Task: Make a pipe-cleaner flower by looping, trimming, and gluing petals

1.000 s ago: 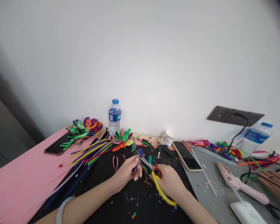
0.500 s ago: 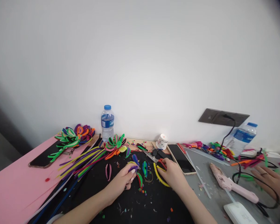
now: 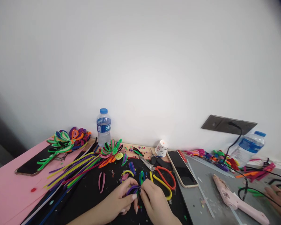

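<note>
The left hand (image 3: pixel 120 203) enters from lower left, fingers curled, pinching a looped purple pipe-cleaner piece (image 3: pixel 132 189) just above the black mat (image 3: pixel 93 193). The right hand (image 3: pixel 154 203) meets it knuckles-up, fingertips closed on the same loop's right end. The red-and-yellow-handled scissors (image 3: pixel 162 181) lie just beside, released.

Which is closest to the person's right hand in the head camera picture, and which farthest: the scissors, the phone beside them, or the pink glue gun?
From the right hand:
1. Scissors, red and yellow handles, just beyond the hand on the black mat.
2. Phone, farther right, at the mat's edge.
3. Pink glue gun, far right on the grey surface.
</note>
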A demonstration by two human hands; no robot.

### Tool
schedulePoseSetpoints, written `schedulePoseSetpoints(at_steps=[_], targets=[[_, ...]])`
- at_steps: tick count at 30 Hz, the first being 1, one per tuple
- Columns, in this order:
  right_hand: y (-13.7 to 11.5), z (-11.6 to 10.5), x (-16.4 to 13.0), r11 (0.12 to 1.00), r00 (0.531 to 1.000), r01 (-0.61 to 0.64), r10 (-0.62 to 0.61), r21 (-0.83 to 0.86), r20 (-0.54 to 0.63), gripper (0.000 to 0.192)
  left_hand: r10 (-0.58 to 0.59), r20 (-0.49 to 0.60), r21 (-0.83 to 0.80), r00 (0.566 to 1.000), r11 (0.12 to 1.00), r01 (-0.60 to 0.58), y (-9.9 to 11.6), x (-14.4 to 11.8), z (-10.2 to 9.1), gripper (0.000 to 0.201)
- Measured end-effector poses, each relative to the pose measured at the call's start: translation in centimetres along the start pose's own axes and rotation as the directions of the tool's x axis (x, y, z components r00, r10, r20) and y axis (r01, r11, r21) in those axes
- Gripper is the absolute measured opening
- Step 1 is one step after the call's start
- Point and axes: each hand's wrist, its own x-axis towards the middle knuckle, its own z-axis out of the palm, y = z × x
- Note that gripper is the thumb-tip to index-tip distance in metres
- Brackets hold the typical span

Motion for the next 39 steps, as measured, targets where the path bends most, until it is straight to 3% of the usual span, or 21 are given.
schedulePoseSetpoints(at_steps=[4,9,17,21,24,28,33,39], targets=[[0.5,0.6,0.3,0.999,1.000,0.002,-0.001,0.034,-0.021,0.010,-0.017,0.016,0.028,1.000,0.999,0.017,0.7,-0.1,0.3,0.019],[1.4,1.4,0.3,0.991,0.996,0.083,-0.078,0.107,-0.051,0.017,-0.013,0.014,0.050,1.000,0.999,0.013,0.8,0.0,0.4,0.024],[2.3,1.5,-0.3,0.988,0.959,-0.069,0.103,0.136,-0.265,0.028,0.079,-0.154,0.144,0.985,0.988,-0.057,0.7,0.6,-0.2,0.024],[2.0,1.5,-0.2,0.985,0.967,-0.065,0.103,0.162,-0.234,0.029,0.050,-0.101,0.225,0.994,0.974,-0.026,0.8,0.4,0.0,0.026],[1.6,1.6,-0.1,0.986,0.980,-0.049,0.078,0.158,-0.185,0.030,0.025,-0.126,0.308,0.992,0.951,0.015,0.8,0.1,0.1,0.030],[1.2,1.6,0.0,0.996,0.992,0.006,0.004,0.086,-0.124,0.028,0.108,-0.209,0.460,0.972,0.888,0.001,1.1,-0.1,0.2,0.031],[1.1,1.7,-0.1,0.998,0.996,0.048,-0.050,-0.034,-0.072,0.023,0.214,-0.221,0.642,0.952,0.766,-0.023,1.5,-0.1,0.2,0.030],[0.9,1.8,0.0,1.000,0.989,-0.004,0.005,0.005,-0.150,0.024,0.172,-0.208,0.585,0.963,0.811,-0.019,1.5,-0.2,0.4,0.026]])
